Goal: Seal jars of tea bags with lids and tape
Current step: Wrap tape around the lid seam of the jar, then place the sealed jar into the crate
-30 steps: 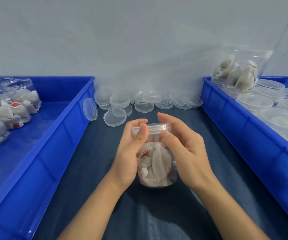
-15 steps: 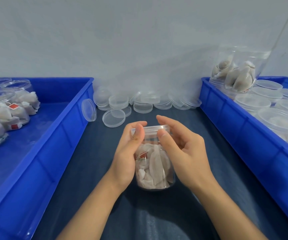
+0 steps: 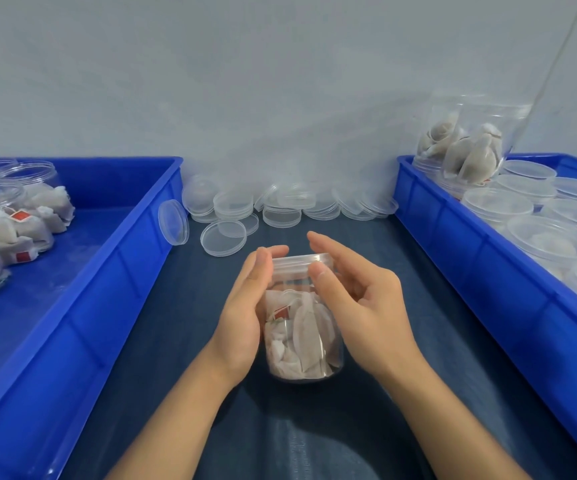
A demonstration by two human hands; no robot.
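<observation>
A: Jar (image 3: 306, 320) between the hands?
B: Clear plastic, smooth, glossy. Lid (image 3: 302, 263) on it is the same clear plastic, slightly cloudy.
A: Contents?
B: Tea bags (image 3: 300, 337), matt white fibrous paper, crinkled; red paper tag (image 3: 281, 311).
A: Crates?
B: Left crate (image 3: 82, 306) and right crate (image 3: 487, 271), 2 of them, blue moulded plastic, semi-gloss.
A: Table?
B: Tabletop (image 3: 176, 341) looks like dark blue cloth, matt, fine weave. Loose lids (image 3: 223, 239) at the back, translucent glossy plastic. Wall (image 3: 280, 81) matt pale grey.

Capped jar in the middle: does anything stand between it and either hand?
Nothing visible does. The left hand lies against the capped jar, and the right hand has its thumb at the lid, its other fingers lifted. Loose lids lie behind, apart.
</observation>
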